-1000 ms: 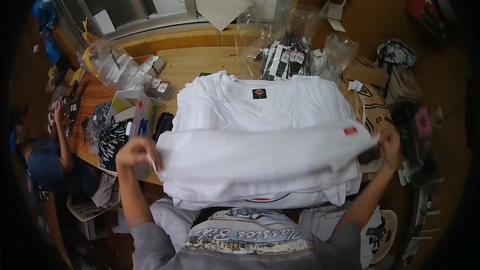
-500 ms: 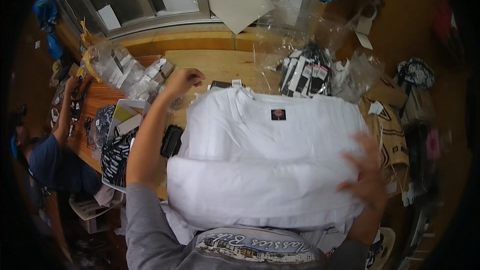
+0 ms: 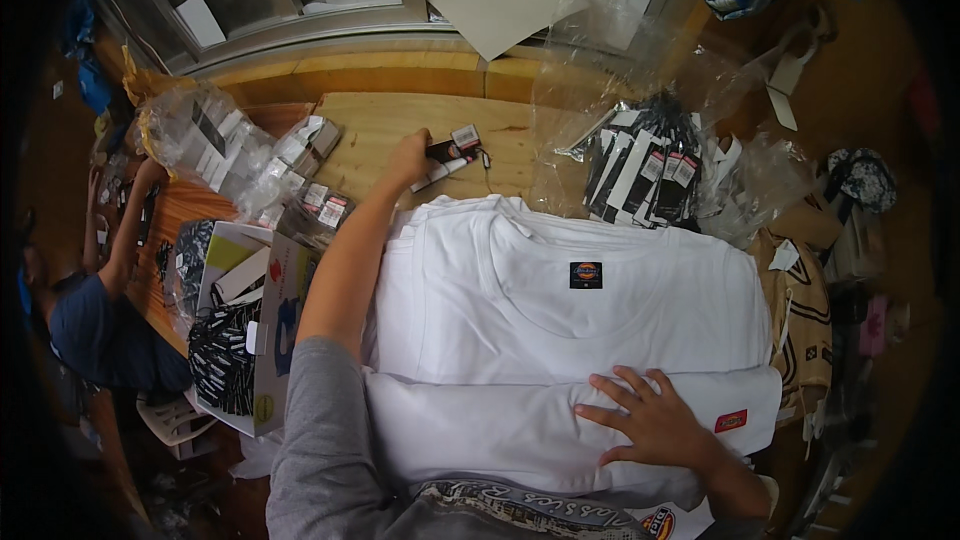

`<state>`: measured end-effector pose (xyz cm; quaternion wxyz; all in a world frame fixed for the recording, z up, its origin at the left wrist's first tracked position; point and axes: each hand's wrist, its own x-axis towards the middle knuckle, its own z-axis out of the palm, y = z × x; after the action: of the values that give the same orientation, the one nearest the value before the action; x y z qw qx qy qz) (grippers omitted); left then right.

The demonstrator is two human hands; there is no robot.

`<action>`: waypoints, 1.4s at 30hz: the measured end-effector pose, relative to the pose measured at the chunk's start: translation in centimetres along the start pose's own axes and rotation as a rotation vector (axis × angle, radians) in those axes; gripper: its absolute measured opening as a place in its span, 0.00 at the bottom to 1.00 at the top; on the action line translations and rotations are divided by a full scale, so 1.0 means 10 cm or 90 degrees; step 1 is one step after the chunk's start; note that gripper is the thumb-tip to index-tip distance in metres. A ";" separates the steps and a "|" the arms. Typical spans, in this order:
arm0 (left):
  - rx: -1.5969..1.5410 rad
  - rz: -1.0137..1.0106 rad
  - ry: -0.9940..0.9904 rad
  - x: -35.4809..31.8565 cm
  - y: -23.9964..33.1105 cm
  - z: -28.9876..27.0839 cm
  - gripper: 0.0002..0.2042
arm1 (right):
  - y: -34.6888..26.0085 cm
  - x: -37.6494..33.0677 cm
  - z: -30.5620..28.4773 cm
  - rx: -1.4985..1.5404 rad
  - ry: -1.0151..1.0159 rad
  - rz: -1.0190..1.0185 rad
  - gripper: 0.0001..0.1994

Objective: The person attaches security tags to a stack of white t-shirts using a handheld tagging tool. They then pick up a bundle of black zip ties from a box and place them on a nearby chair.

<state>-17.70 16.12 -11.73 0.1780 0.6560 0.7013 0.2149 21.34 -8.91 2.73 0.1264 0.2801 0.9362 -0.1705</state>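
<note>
A stack of white T-shirts (image 3: 480,290) lies before me, the top one folded up at its lower part, with a dark label at the neck and a small red label on the fold. My right hand (image 3: 655,422) rests flat on that fold with its fingers spread. Past the collar, my left hand (image 3: 410,158) is closed at the near end of black hang tags (image 3: 455,148) with a white sticker. A dark string hangs off their right side. The left fingertips are partly hidden behind the hand.
To the left, an open carton (image 3: 268,340) holds bundled black cords, beside plastic-wrapped packs (image 3: 235,150). A bunch of black and white tags (image 3: 645,165) lies in clear plastic at the far right. A tan bag (image 3: 800,320) sits right of the shirts. A co-worker (image 3: 110,325) works at the left.
My left hand has come down onto the hang tags beyond the collar. My right hand has settled flat on the folded shirt, and the fold is smoother. The view has shifted slightly.
</note>
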 end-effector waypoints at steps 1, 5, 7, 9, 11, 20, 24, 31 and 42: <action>-0.051 -0.029 -0.008 0.03 -0.01 -0.08 0.23 | 0.00 -0.01 -0.04 -0.006 -0.003 -0.007 0.31; -0.434 -0.037 -0.001 -0.04 0.21 -0.39 0.19 | 0.30 0.11 -0.20 0.144 -0.094 -0.033 0.28; -0.549 0.003 -0.037 -0.16 0.53 -0.70 0.15 | 0.50 0.35 -0.41 0.274 0.127 0.029 0.19; -0.577 0.068 -0.061 -0.31 0.95 -0.96 0.15 | 0.64 0.63 -0.69 0.338 0.298 0.087 0.17; -0.586 0.122 -0.081 -0.49 1.29 -1.18 0.15 | 0.87 1.01 -0.83 0.307 0.496 0.072 0.22; -0.607 0.177 -0.190 -1.41 2.11 -1.62 0.14 | 0.65 1.29 -1.30 0.589 0.529 -0.067 0.13; -0.601 0.177 -0.156 -1.60 2.06 -1.60 0.15 | 0.75 0.83 -1.25 0.477 0.467 0.053 0.09; -0.628 0.145 -0.175 -1.87 2.09 -1.40 0.20 | 0.75 -0.16 -1.34 0.713 0.470 0.041 0.11; -0.051 0.412 -0.198 -1.66 2.45 -0.29 0.08 | 0.94 -1.13 -1.80 0.733 0.684 -0.264 0.18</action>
<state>2.66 0.50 3.26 0.2309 0.8612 0.4132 0.1853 33.32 0.00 20.50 -0.5381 0.1656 0.6674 -0.4875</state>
